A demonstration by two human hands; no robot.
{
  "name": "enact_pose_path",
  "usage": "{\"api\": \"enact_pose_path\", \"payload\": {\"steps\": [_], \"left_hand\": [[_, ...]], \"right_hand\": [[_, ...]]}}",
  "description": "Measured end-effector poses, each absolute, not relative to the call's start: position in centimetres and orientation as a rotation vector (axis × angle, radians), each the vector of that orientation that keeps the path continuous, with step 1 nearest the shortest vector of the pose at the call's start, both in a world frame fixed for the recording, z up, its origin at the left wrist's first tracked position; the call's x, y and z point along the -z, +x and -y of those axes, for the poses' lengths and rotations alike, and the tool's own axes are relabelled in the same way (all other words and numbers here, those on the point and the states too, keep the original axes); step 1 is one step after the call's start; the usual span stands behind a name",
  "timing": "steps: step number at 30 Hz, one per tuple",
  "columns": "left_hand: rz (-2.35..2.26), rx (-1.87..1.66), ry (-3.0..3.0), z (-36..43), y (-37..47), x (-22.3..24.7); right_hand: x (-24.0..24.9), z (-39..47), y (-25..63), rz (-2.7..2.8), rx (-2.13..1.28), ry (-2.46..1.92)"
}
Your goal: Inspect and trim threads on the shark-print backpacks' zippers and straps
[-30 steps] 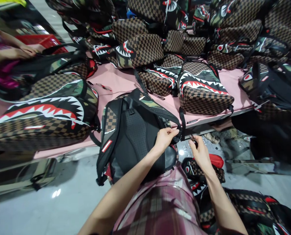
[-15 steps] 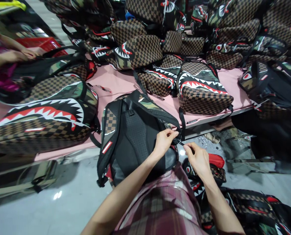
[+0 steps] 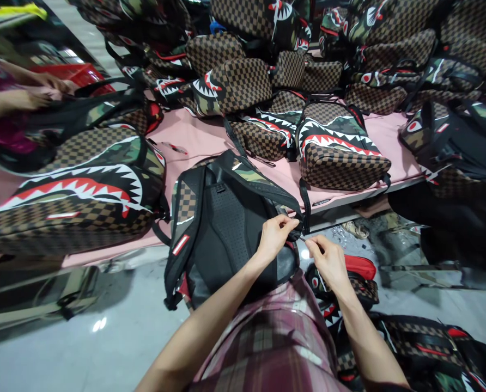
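Note:
A backpack (image 3: pixel 230 228) with a black padded back and checkered side rests against my body at the table's edge, its back panel facing up. My left hand (image 3: pixel 276 233) is closed in a pinch on the lower end of its right-hand shoulder strap (image 3: pixel 281 198), near a dark buckle-like part I cannot make out clearly. Just to the right, my right hand (image 3: pixel 328 260) pinches the end of a thin dark strap that runs toward my left hand. The fingertips of both hands are close together but apart.
A shark-mouth backpack (image 3: pixel 79 190) lies at left on the pink tabletop (image 3: pixel 202 128); another backpack (image 3: pixel 341 147) lies ahead. More bags are piled behind. A co-worker's hands (image 3: pixel 30 98) handle a bag at far left. Bags (image 3: pixel 423 348) lie on the floor at lower right.
My right hand has shifted slightly left and the strap it pinches sits a little differently. My left hand stays nearly in place. The co-worker's hands at far left have moved slightly.

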State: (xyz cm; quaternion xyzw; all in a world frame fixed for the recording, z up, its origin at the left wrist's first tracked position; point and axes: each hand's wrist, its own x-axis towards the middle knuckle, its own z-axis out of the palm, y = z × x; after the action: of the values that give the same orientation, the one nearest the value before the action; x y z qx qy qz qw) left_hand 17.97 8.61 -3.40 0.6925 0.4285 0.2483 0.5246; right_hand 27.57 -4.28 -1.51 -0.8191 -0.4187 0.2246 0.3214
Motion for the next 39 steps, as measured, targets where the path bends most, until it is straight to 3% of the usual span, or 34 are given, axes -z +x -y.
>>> {"api": "enact_pose_path", "payload": {"steps": [9,20,32,39], "left_hand": [[-1.041,-0.611,1.705,-8.3,17.9,2.9],[-1.053,-0.56,1.702,-8.3,17.9,3.1],[-1.01,-0.591,1.631,-8.3,17.9,3.1],[-1.061,-0.582,1.493,-7.1,16.6,2.8]], "right_hand": [[0.4,5.4,27.2,1.248,-0.209,-2.377],[2.1,4.4,27.2,1.194,-0.351,-2.181],[4.5,3.0,27.9,0.471,-0.695,-1.583],[5.3,-0.2,26.7,0.608,-0.664,-1.556]]}}
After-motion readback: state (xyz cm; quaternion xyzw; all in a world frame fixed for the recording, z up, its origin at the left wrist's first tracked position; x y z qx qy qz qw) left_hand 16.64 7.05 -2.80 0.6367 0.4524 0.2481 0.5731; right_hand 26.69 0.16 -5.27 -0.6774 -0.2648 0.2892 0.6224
